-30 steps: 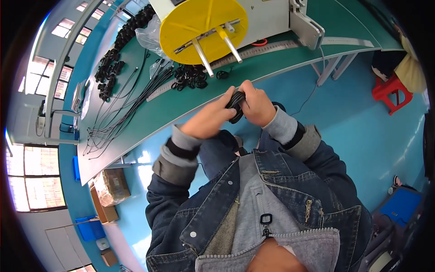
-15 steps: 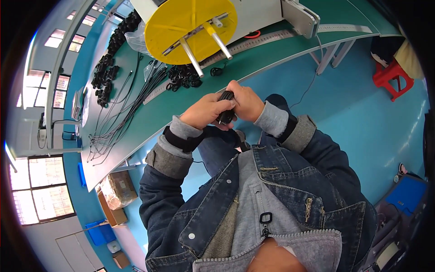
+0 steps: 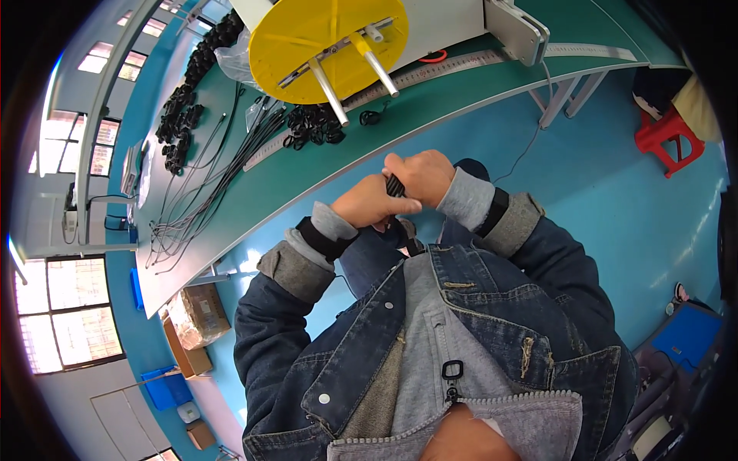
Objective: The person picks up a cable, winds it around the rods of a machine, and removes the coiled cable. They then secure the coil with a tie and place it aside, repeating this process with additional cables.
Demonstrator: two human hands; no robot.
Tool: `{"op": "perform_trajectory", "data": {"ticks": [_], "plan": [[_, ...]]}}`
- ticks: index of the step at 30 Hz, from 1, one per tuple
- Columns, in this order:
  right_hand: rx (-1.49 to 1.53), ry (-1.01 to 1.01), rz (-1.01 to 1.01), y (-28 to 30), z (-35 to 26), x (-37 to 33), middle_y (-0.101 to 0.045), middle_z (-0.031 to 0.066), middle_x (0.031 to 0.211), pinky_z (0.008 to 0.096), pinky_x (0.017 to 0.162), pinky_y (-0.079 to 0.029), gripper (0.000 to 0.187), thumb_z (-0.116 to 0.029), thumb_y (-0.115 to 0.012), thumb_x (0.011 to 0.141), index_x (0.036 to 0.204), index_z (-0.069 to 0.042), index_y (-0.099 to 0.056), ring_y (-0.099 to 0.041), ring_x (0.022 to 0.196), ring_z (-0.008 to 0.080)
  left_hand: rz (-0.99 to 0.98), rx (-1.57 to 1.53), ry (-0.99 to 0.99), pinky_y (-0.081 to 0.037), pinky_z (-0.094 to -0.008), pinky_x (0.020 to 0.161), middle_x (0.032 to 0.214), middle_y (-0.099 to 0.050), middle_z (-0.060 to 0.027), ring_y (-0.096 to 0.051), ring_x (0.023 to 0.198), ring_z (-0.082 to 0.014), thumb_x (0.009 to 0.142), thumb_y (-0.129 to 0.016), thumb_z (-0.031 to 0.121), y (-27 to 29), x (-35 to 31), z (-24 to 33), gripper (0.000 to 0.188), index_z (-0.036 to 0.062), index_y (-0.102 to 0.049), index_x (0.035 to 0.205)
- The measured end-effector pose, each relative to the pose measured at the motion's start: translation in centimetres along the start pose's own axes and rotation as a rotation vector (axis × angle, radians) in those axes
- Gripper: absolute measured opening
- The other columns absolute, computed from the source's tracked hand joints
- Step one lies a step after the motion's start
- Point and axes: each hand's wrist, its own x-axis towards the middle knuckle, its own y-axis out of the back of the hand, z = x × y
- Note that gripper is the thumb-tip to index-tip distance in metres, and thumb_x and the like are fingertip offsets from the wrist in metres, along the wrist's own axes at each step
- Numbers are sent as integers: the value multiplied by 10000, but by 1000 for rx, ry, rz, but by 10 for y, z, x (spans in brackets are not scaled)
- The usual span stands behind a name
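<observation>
A tightly wound bundle of black cable (image 3: 394, 185) is gripped between my two hands, just off the front edge of the table. My left hand (image 3: 369, 201) closes round its near left side, with the thumb reaching across below it. From the right, my right hand (image 3: 424, 177) wraps over the bundle with bent fingers. Most of the bundle is hidden by the hands, and only a short stretch of its parallel turns shows.
Beyond my hands, the green table (image 3: 323, 173) carries loose black cables (image 3: 223, 173), a pile of small cable coils (image 3: 314, 124) and a steel ruler (image 3: 453, 67). Above these stands a yellow disc with metal rods (image 3: 327, 46). A red stool (image 3: 670, 144) stands at right.
Both hands have come slightly nearer to me and turned. The fingers now cover more of the cable bundle, and the left thumb stretches out toward the right.
</observation>
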Motion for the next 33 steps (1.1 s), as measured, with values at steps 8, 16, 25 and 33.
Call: {"op": "perform_trajectory", "data": {"ticks": [8,16,25,33], "plan": [[806,-136,198,-26,-5,-11,-607,201,685,392,531,-491,208,-172,-647,705,834,-19,-590,-603,616,351,111,63,-203,-455,-231,429,664,-581,-66,-544,480,-116,798,-659,289,1,10,-30,356,-24,-530,908],[553,-197,-7,-34,4,-10,-616,198,718,371,609,-502,198,-82,-567,675,854,-13,-619,-613,649,348,-175,-415,54,-454,-230,441,681,-599,-60,-551,525,-106,847,-581,288,4,4,-27,305,-16,-574,825],[523,-204,11,-42,4,-18,-618,179,719,425,606,-490,212,-129,-573,695,892,-49,-575,-602,678,369,-141,-159,-21,-410,-211,411,669,-585,-34,-513,508,-83,849,-561,264,-3,6,-39,256,15,-584,795],[202,-60,-130,-42,-9,-16,-609,193,734,431,592,-479,231,-71,-575,662,886,-17,-563,-598,682,374,-59,105,-70,-397,-227,425,653,-585,-30,-530,522,-89,797,-614,207,-11,6,-56,189,24,-587,762]]}}
